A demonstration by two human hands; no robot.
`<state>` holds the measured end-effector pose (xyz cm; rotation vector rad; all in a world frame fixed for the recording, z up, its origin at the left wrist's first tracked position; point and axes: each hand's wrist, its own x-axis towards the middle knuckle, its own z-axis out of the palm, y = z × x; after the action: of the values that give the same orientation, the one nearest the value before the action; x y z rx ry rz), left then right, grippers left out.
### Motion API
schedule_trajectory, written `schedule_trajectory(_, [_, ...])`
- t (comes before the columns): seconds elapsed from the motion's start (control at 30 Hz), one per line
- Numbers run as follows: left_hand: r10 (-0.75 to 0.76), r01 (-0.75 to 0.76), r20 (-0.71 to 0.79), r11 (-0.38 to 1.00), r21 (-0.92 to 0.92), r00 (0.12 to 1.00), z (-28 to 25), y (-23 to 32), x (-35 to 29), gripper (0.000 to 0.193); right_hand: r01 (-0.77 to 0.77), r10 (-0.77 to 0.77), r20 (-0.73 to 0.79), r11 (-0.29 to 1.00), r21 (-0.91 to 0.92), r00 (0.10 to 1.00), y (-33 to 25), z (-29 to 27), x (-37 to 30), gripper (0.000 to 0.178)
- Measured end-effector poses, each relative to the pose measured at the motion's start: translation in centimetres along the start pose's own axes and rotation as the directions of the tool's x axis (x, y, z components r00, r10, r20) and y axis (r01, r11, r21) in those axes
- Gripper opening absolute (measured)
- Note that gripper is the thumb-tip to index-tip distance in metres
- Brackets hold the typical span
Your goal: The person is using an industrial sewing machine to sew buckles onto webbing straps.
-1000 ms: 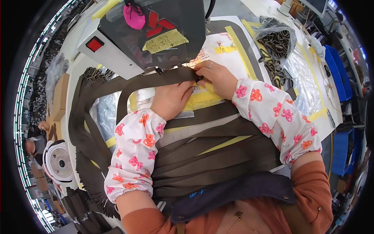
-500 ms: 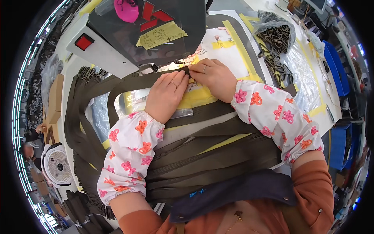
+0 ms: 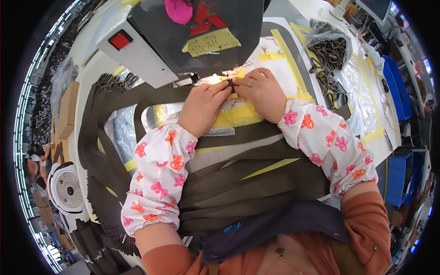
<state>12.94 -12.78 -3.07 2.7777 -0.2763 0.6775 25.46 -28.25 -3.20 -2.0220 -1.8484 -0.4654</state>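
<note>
Below the sewing machine head (image 3: 201, 41), my left hand (image 3: 203, 106) and my right hand (image 3: 263, 94) meet with their fingertips close together. Both are closed, pinching a dark brown webbing strap (image 3: 158, 97) at its end. The strap runs out leftward from under my left hand and loops back to a large bundle of the same straps (image 3: 243, 195) spread below my forearms. Beneath my hands lies a white work plate with yellow tape (image 3: 238, 114). The machine's needle area is lit just beyond my fingertips; the fingers partly hide the strap's end.
A plastic bag of dark metal hooks (image 3: 329, 50) lies at the right, more hooks spilling from it. Strap ends with hooks (image 3: 114, 82) gather at the left. Beyond stand blue bins (image 3: 398, 178), a white fan (image 3: 68, 188) and a cardboard box (image 3: 69, 107). Another person is at far left.
The view has shifted, so the machine and table sit further right. My hands stay together at the strap, fingertips now pinched closer around its end.
</note>
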Motion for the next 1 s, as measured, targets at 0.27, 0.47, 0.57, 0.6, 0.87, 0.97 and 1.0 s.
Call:
schedule_trajectory(0.27, [-0.13, 0.134, -0.093, 0.991, 0.029, 0.987, 1.0, 0.0, -1.9, 0.02, 0.044, -0.046, -0.036, 0.998, -0.055, 0.998, -1.6, -0.2, 0.4, 0.012])
schedule_trajectory(0.47, [-0.196, 0.194, -0.037, 0.98, -0.051, 0.98, 1.0, -0.1, -1.5, 0.02, 0.02, -0.021, 0.037, 0.999, 0.027, 0.999, -1.5, -1.3, 0.5, 0.021])
schedule_trajectory(0.57, [-0.207, 0.202, -0.053, 0.975, -0.09, 0.977, 0.8, -0.6, -2.0, 0.014, 0.016, -0.017, 0.094, 1.0, 0.013, 0.995, -1.9, -1.0, 0.6, 0.027])
schedule_trajectory(0.6, [-0.203, 0.198, -0.063, 0.977, -0.086, 0.977, 0.9, -0.8, -2.2, 0.014, 0.01, -0.009, 0.127, 1.0, -0.003, 0.992, -1.9, -1.0, 0.7, 0.029])
schedule_trajectory(0.87, [-0.192, 0.183, -0.079, 0.978, -0.103, 0.978, 1.9, -1.9, -2.5, 0.019, 0.008, -0.013, 0.169, 1.0, 0.03, 0.985, -1.3, -1.4, 1.2, 0.035])
schedule_trajectory(0.97, [-0.199, 0.192, -0.068, 0.976, -0.105, 0.978, 1.7, -1.7, -2.1, 0.019, -0.009, 0.002, 0.186, 0.999, 0.04, 0.983, -1.0, -1.4, 1.2, 0.035])
schedule_trajectory(1.0, [-0.213, 0.209, -0.021, 0.971, -0.118, 0.977, 1.5, -1.7, -1.8, 0.02, -0.019, 0.013, 0.19, 0.999, 0.031, 0.982, -0.8, -1.5, 1.2, 0.035])
